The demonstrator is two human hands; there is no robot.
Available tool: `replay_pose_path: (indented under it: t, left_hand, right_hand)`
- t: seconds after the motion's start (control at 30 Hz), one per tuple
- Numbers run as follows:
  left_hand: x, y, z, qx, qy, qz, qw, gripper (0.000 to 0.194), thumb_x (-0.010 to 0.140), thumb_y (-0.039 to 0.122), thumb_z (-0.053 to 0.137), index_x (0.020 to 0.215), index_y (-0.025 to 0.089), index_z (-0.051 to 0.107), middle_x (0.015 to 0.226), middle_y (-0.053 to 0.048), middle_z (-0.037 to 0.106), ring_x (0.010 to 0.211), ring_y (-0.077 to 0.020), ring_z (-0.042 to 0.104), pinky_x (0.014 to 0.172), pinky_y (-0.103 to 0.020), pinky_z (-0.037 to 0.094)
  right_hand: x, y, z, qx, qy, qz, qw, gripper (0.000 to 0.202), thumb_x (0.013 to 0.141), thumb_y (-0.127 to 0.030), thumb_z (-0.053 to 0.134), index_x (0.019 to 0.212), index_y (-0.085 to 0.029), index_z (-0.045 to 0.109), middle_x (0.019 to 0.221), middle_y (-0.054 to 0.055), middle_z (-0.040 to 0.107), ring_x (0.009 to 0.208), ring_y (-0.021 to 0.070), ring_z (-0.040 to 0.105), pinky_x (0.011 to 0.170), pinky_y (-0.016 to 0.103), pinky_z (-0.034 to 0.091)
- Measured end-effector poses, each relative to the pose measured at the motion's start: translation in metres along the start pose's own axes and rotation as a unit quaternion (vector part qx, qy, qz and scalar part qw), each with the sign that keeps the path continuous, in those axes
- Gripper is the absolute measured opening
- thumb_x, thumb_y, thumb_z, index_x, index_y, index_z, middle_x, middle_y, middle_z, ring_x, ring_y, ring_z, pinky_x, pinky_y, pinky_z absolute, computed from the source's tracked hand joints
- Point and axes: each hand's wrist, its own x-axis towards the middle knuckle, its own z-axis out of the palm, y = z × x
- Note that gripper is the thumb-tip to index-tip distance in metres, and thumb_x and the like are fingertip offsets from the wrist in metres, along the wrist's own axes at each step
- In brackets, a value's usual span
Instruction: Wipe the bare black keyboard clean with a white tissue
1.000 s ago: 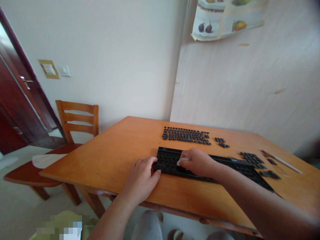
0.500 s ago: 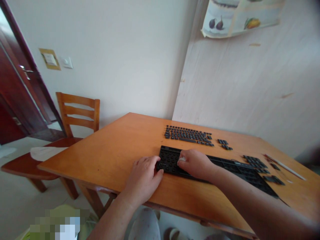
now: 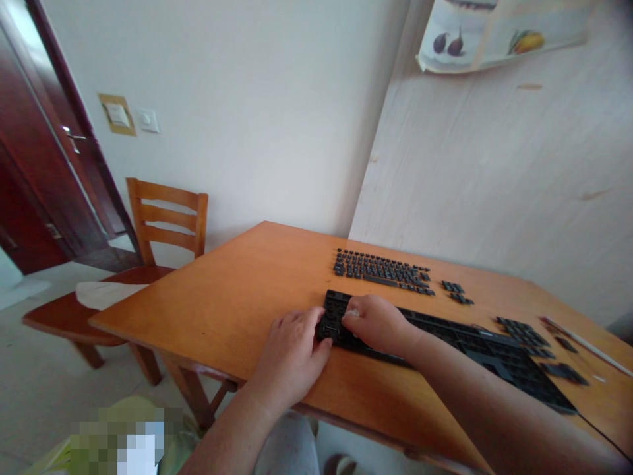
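A black keyboard frame (image 3: 524, 377) with its keycaps off lies along the table's front edge. My left hand (image 3: 291, 353) grips its left end, thumb on the near side and fingers over the far side. My right hand (image 3: 380, 323) is closed and presses down on the left part of the frame. Between its fingers shows a bit of crumpled white tissue (image 3: 352, 313), mostly hidden by the hand. Behind the frame, black keycaps (image 3: 380, 269) stand in neat rows. Smaller keycap groups (image 3: 452, 287) and number-pad keycaps (image 3: 523, 331) lie farther right.
The wooden table (image 3: 222, 297) meets the wall at the back. A long thin white stick (image 3: 591, 346) lies at its right side. From the frame's right end runs a black cable (image 3: 601, 430). A wooden chair (image 3: 168, 214) stands left of the table.
The whole view has shifted a little, so the scene sits farther right. My right hand has moved slightly left along the frame, closer to my left hand, which keeps its hold.
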Motion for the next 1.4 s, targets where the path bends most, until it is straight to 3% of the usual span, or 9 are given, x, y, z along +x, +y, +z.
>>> replay_pose_path:
  t: [0.23,0.77,1.17,1.4]
  left_hand:
    - [-0.001,-0.002,0.004,-0.002,0.011,-0.007,1.000,0.044,0.082,0.027,0.060,0.125,0.026,0.050,0.117,-0.009,0.067,0.109,-0.0296,0.060,0.094,-0.045,0.042]
    - [0.000,0.001,0.001,0.004,-0.003,-0.011,1.000,0.036,0.084,0.028,0.058,0.120,0.025,0.052,0.113,-0.008,0.068,0.108,-0.0283,0.060,0.093,-0.043,0.042]
    - [0.001,0.004,-0.007,0.042,-0.030,0.022,0.998,0.032,0.089,0.029,0.052,0.120,0.024,0.060,0.118,-0.006,0.067,0.111,-0.0258,0.058,0.097,-0.042,0.042]
    - [0.006,-0.003,-0.003,0.057,-0.033,0.031,0.997,0.034,0.090,0.036,0.049,0.121,0.024,0.059,0.122,-0.006,0.066,0.113,-0.0263,0.058,0.098,-0.043,0.043]
  right_hand:
    - [0.007,-0.016,0.007,0.005,0.007,-0.012,1.000,0.018,0.083,-0.028,0.052,0.073,-0.018,0.065,0.072,0.003,0.067,0.066,0.0144,0.056,0.057,0.024,0.031]
    - [0.014,-0.027,0.013,0.039,-0.001,-0.048,0.998,0.022,0.084,-0.030,0.051,0.076,-0.019,0.067,0.075,0.004,0.069,0.069,0.0144,0.058,0.059,0.024,0.034]
    - [0.006,0.010,-0.005,-0.010,-0.041,0.029,0.999,0.016,0.076,-0.032,0.060,0.074,-0.019,0.069,0.069,0.002,0.067,0.063,0.0145,0.058,0.053,0.023,0.033]
    - [-0.006,0.028,-0.023,-0.082,-0.065,0.047,0.993,0.020,0.074,-0.035,0.060,0.082,-0.022,0.073,0.082,0.005,0.072,0.073,0.0195,0.063,0.056,0.025,0.038]
